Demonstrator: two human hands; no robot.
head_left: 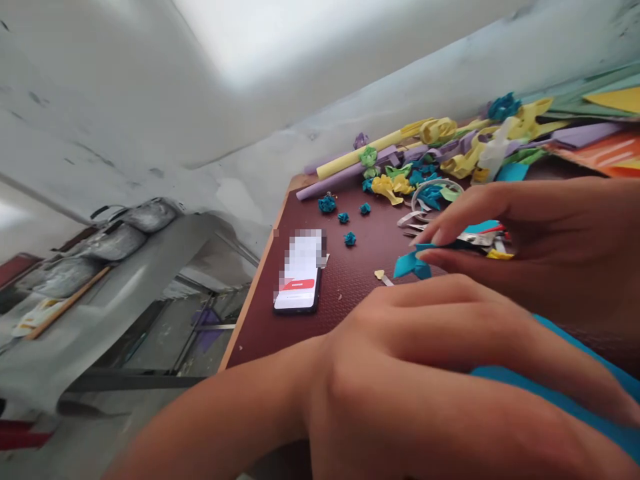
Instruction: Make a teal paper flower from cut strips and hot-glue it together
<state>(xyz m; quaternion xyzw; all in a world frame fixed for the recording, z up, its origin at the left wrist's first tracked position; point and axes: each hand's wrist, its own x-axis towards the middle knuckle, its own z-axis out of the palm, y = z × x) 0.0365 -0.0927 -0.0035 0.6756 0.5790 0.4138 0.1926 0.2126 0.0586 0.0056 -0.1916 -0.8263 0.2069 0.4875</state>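
My right hand (555,247) comes in from the right, thumb and index finger pinched on a small folded piece of blue paper (415,265). The piece sticks out beyond the fingertips, above the maroon table. Across the foreground stretches my left hand (430,373), its fingers extended to the right and apart. They lie over a larger sheet of blue paper (560,393), partly hidden beneath them. Just behind the pinched piece, partly covered by my right hand, are scissors (475,239) and a ring-shaped roll (416,200). Small blue paper flowers (350,239) sit farther left.
A phone (299,293) with a lit screen lies near the table's left edge. Yellow and purple paper rolls (345,160), curled strips and a glue bottle (493,153) crowd the back along the wall. Left of the table are a grey-covered surface and metal pots (110,243).
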